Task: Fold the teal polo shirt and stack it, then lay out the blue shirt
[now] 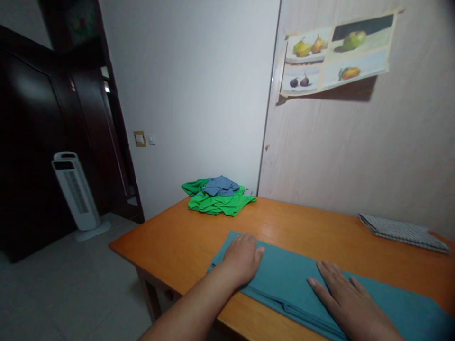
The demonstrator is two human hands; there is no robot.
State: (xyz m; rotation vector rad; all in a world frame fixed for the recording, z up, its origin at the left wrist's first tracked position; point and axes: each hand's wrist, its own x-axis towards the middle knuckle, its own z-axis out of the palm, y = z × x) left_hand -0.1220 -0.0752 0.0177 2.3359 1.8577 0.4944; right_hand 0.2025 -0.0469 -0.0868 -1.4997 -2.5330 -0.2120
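A teal cloth [284, 270], folded into a long flat strip, lies along the front of the wooden table. My left hand [243, 258] rests on its left end, palm down, with the thumb apart from the fingers. Farther right, my right hand [343, 289] lies flat on the same cloth with its fingers spread. Layered edges of the fold show along the near side, between the two hands. The cloth's right end runs toward the frame's right edge, where it blurs.
The orange-brown table [302, 220] carries a crumpled heap of green cloth [220, 204] with a blue-grey cloth [221, 185] on top. A folded checked cloth [401, 232] lies at the back right. A white tower fan [76, 192] stands on the floor at left.
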